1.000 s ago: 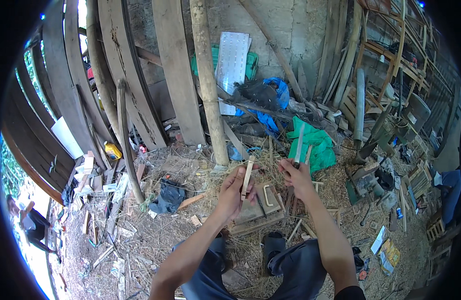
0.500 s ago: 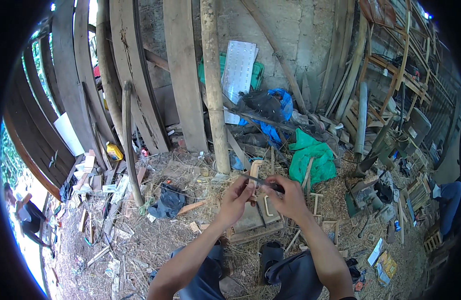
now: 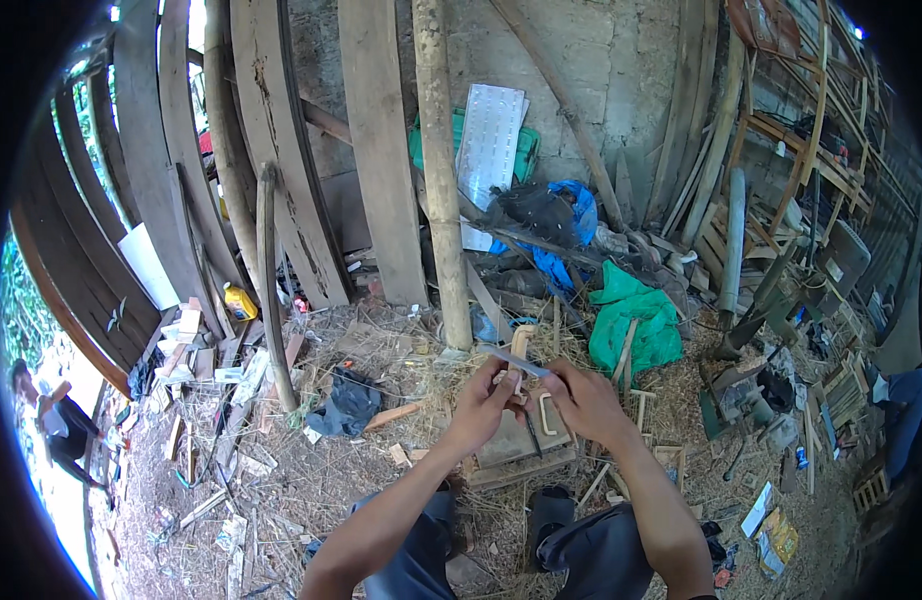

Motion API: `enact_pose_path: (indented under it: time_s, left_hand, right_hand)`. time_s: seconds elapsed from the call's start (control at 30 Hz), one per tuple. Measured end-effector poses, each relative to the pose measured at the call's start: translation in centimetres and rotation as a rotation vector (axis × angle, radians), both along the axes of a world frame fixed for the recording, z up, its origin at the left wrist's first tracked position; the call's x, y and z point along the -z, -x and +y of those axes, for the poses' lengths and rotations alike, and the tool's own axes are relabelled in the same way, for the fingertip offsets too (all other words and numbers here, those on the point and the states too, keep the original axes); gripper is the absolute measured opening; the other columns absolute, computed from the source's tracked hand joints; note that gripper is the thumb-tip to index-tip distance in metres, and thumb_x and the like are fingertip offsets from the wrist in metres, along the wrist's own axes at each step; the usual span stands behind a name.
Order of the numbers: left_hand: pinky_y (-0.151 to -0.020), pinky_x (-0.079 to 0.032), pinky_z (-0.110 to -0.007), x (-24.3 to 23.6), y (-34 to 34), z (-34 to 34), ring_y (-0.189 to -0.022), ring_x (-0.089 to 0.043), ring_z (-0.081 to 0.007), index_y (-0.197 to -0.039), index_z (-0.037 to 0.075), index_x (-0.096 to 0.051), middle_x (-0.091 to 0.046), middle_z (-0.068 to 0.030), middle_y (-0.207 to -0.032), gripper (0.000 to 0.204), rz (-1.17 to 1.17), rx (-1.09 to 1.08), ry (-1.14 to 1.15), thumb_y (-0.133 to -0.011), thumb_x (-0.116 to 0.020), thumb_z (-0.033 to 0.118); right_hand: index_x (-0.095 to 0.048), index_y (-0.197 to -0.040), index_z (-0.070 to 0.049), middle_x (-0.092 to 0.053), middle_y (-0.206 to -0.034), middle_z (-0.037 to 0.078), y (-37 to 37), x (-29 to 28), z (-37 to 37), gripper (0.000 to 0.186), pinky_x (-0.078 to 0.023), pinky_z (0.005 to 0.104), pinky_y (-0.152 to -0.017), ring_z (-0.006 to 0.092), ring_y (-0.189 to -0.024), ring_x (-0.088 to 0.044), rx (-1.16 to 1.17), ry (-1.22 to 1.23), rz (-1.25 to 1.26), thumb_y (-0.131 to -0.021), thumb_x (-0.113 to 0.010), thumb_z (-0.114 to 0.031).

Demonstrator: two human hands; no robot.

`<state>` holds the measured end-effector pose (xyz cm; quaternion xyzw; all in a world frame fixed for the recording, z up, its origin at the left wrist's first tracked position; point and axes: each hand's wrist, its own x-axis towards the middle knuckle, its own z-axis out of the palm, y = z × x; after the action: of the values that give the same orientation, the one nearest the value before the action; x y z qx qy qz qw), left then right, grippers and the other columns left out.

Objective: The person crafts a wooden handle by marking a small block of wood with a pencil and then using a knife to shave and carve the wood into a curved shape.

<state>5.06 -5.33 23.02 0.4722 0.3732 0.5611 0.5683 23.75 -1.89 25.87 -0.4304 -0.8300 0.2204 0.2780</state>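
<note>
My left hand (image 3: 481, 405) grips a pale bent piece of wood (image 3: 521, 341), whose upper end sticks up beyond my fingers. My right hand (image 3: 586, 400) is closed on a knife (image 3: 513, 360), its blade lying crosswise over the wood near my left fingertips. Below both hands is a worn wooden block (image 3: 511, 460) bearing a second pale U-shaped wooden piece (image 3: 545, 418) and a thin dark tool (image 3: 532, 435), partly hidden by my hands.
Planks (image 3: 376, 150) and a pole (image 3: 441, 200) stand ahead, with a green sack (image 3: 636, 340) and black plastic (image 3: 346, 405) below. Wood scraps litter the ground. Another person (image 3: 56, 420) is at far left; a blue-trousered leg (image 3: 901, 420) shows at far right.
My right hand has brought the knife down and leftward, from upright beside my left hand to crosswise on the wood. The wood in my left hand has turned, showing its bend.
</note>
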Motion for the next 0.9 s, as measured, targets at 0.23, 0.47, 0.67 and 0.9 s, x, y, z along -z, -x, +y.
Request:
enact_pose_path:
  time_s: [0.23,0.47,0.67,0.9]
  left_hand:
    - [-0.063,-0.051,-0.030,0.8,0.3,-0.3,-0.076,-0.062,-0.0157,-0.132,-0.003,-0.044,-0.058,-0.0089,-0.102,0.038,-0.013,0.114,-0.034,-0.101,-0.047,0.019]
    - [-0.064,-0.048,-0.027,-0.1,-0.9,-1.1,-0.076,-0.059,-0.0141,-0.139,0.000,-0.041,-0.057,-0.0053,-0.098,0.043,-0.212,0.121,0.098,-0.102,-0.045,0.023]
    - [-0.063,-0.048,-0.028,-0.1,-0.2,-0.9,-0.074,-0.060,-0.0143,-0.121,0.000,-0.051,-0.057,-0.0042,-0.098,0.032,-0.302,0.089,0.146,-0.101,-0.048,0.024]
    - [-0.062,-0.049,-0.027,-1.0,-0.3,-1.3,-0.070,-0.059,-0.0139,-0.122,0.000,-0.051,-0.057,-0.0044,-0.097,0.032,-0.375,0.083,0.265,-0.100,-0.049,0.024]
  right_hand:
    - [-0.057,-0.089,-0.002,-0.062,-0.067,0.018,0.7,0.3,-0.2,0.035,-0.048,0.0472,-0.057,0.0399,-0.066,-0.063,-0.031,-0.252,-0.061,-0.096,-0.052,-0.036]
    - [-0.050,-0.082,-0.006,-0.061,-0.065,0.013,0.3,1.9,1.8,0.037,-0.049,0.0446,-0.049,0.0338,-0.058,-0.064,-0.001,-0.529,-0.125,-0.093,-0.054,-0.041]
    - [-0.049,-0.082,-0.006,-0.060,-0.067,0.011,1.0,3.2,3.6,0.039,-0.049,0.0411,-0.046,0.0319,-0.057,-0.064,0.009,-0.653,-0.111,-0.091,-0.056,-0.044]
    - [-0.049,-0.082,-0.007,-0.060,-0.063,0.012,-1.1,3.2,5.1,0.037,-0.049,0.0425,-0.047,0.0341,-0.054,-0.062,0.153,-0.613,-0.150,-0.092,-0.055,-0.042]
